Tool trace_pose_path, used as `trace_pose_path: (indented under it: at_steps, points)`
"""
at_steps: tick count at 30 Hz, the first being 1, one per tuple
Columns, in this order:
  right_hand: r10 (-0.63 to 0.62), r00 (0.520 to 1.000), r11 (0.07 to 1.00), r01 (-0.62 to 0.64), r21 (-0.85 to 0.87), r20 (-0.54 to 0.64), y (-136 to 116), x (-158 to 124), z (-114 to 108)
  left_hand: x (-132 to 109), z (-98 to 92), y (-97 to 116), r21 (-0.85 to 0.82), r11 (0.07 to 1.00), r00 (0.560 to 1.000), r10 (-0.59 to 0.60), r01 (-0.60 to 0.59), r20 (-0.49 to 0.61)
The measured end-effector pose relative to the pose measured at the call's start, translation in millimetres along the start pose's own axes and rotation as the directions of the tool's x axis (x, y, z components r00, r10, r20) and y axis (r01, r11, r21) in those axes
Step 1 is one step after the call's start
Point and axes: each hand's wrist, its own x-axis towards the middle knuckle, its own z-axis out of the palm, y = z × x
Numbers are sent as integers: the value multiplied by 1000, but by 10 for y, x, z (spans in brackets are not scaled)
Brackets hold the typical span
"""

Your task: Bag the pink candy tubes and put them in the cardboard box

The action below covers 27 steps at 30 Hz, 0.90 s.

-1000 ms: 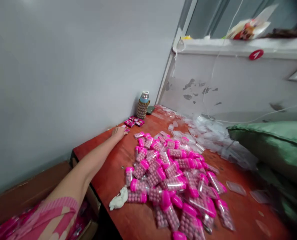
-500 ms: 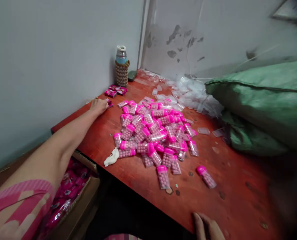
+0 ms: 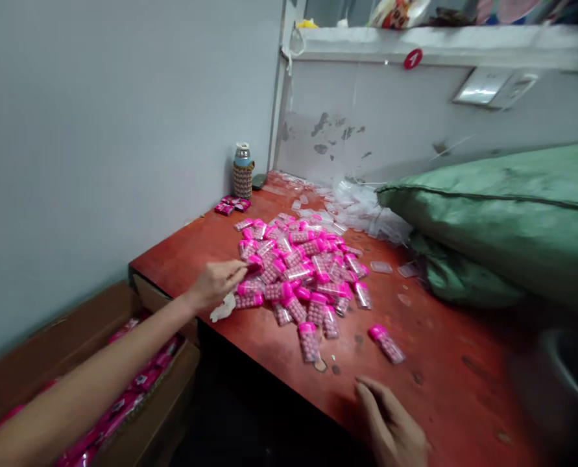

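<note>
My left hand (image 3: 218, 283) is closed at the left side of a heap of small clear bottles (image 3: 296, 272) with bright pink caps and pale pink balls inside. Its fingertips pinch a small dark pink packet (image 3: 254, 262), partly lost against the caps behind it. My right hand (image 3: 394, 425) rests by the near table edge, thumb and fingers apart, with nothing visible in it. Closest to it are two bottles lying apart from the heap: one capped bottle (image 3: 386, 344) and another bottle (image 3: 309, 342). Crumpled white tissue (image 3: 223, 308) lies just below my left hand.
Several dark pink packets (image 3: 231, 205) lie by a flask (image 3: 242, 172) in a knitted sleeve. Clear plastic pieces (image 3: 361, 207) are piled at the back. A green sack (image 3: 503, 207) bulges over the right side. Below the left edge stands a cardboard box (image 3: 165, 395) of pink packets.
My left hand has come back from the packets near the flask to the heap, carrying a packet. My right hand shows further onto the table. The view has tilted up.
</note>
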Motion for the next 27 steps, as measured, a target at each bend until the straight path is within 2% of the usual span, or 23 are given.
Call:
trace_pose_path:
  at_steps: [1,3,6,8,11,13,15,17,19,23,27]
  points:
    - [-36,999,997,34,67,22,-106,91,9,-102,86,200,-36,993,993,115,-114,29]
    - [-157,987,974,151,170,22,-305,259,40,-290,272,568,-115,938,943,332,-327,33]
    - [-412,906,908,401,122,93,-457,365,94,-552,545,981,-188,856,870,493,-482,20]
    - [-486,854,874,479,84,184,-430,301,130,-712,713,1145,-182,849,865,500,-497,-30]
    - [-484,848,870,493,15,216,-261,91,190,-902,934,1272,-178,843,861,504,-508,-72]
    - [-484,853,870,492,10,196,-128,-39,227,-989,1055,1324,-205,854,878,472,-479,-81]
    - [-488,859,873,485,60,152,-22,-123,257,-1046,1149,1367,-238,884,915,398,-402,-69]
    - [-487,869,870,473,138,91,35,-166,274,-1082,1222,1397,-257,908,942,332,-331,-41]
    - [-488,872,858,471,207,37,28,-190,262,-1104,1276,1405,-271,914,952,306,-303,-32]
    - [-482,876,834,468,292,-25,-146,-250,90,-1112,1326,1390,-302,908,956,287,-292,-61]
    - [-353,933,866,356,351,-74,-267,-297,-206,-1105,1332,1414,-289,910,954,276,-298,-115]
